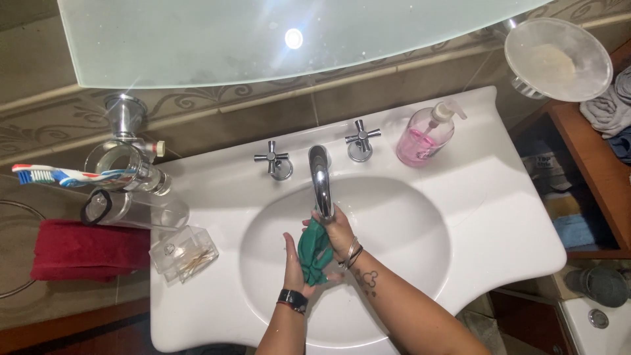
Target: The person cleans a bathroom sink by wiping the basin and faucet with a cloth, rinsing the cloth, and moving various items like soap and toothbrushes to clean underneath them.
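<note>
- A crumpled dark green cloth point(314, 253) was held over the middle of the white oval sink basin point(407, 230), just below the chrome spout point(321, 181).
- The right hand point(340, 231) was clenched on the upper part of the cloth, its grip closed around the fabric, with thin bangles at the wrist.
- The left hand point(294, 263) was pressed flat against the cloth's left side, fingers extended rather than clenched; a dark wristband was worn on it.
- Two chrome cross-handled taps point(273, 160) were set at the back edge of the sink.
- A clear pump bottle of pink liquid soap point(424, 137) was stood near the back right corner.
- A small clear plastic box of cotton swabs point(184, 253) was placed at the left edge, beside a folded red towel point(85, 250).
</note>
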